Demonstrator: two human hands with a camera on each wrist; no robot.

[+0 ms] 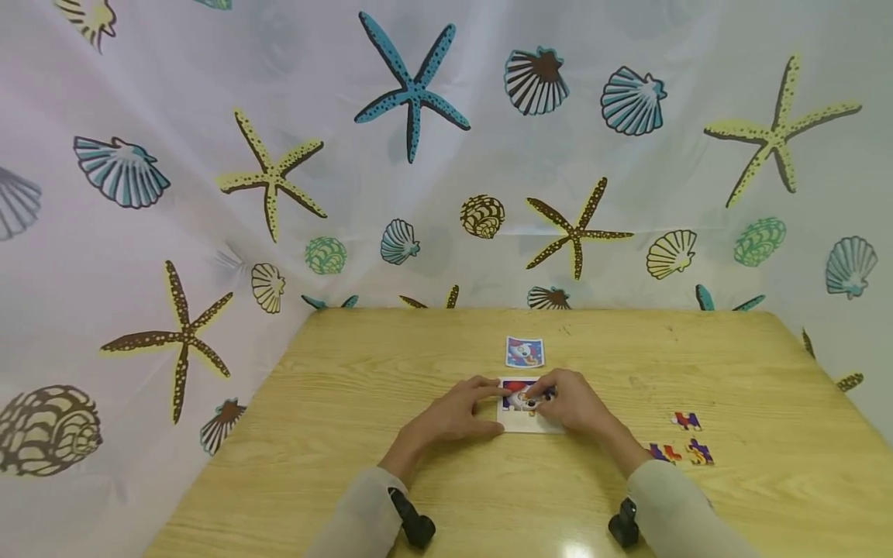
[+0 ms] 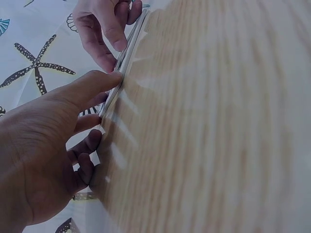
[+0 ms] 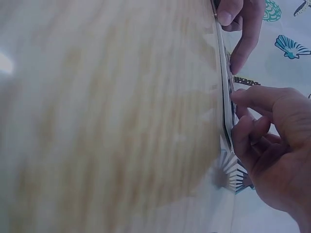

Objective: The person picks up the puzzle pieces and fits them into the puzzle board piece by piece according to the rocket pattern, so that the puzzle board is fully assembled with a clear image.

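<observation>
A small white puzzle board (image 1: 519, 423) lies flat on the table, its upper part filled by a red, purple and white picture. My left hand (image 1: 456, 411) is at its left side, forefinger extended onto the picture and thumb against the lower left corner. My right hand (image 1: 574, 401) bends over the board's right half, thumb and forefinger pinching at a puzzle piece in the picture, mostly hidden under the fingers. In the left wrist view the left thumb (image 2: 109, 80) touches the board's front edge. The right fingers (image 3: 248, 138) show curled at the board in the right wrist view.
Just behind the board lies a square picture card (image 1: 525, 353). Loose puzzle pieces (image 1: 699, 452) lie to the right on the wooden table (image 1: 363, 356), with one piece (image 1: 687, 421) farther back. A curtain (image 1: 446, 186) printed with shells and starfish surrounds the table's far sides.
</observation>
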